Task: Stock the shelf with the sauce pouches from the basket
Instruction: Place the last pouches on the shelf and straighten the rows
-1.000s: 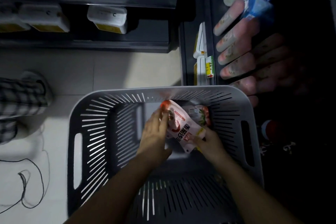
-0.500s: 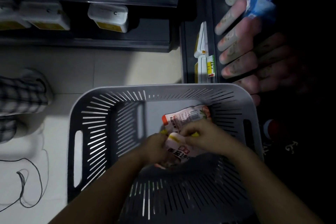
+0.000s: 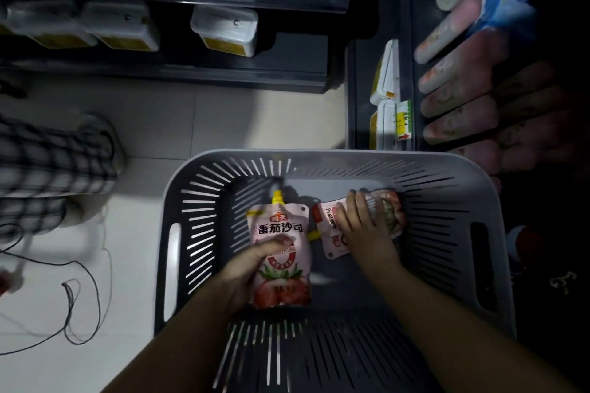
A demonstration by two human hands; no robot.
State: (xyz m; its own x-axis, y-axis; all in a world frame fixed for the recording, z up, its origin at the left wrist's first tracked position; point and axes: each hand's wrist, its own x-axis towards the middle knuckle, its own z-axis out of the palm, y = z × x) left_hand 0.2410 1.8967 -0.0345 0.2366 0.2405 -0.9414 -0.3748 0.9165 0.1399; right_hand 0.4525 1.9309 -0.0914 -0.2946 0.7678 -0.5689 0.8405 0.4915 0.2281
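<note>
Half a second ago both hands were bunched over the pouches in the middle of the basket (image 3: 319,155); now they have parted. The left hand (image 3: 249,271) holds one sauce pouch (image 3: 281,226) upright (yellow spout up), thumb across its front, lifted near the basket's left wall. The right hand (image 3: 364,230) has its fingers (image 3: 357,201) curled over the second pouch (image 3: 332,244), which lies toward the far right corner. With one pouch per hand, both look ready to go to the shelf (image 3: 360,89) beyond the far edge.
</note>
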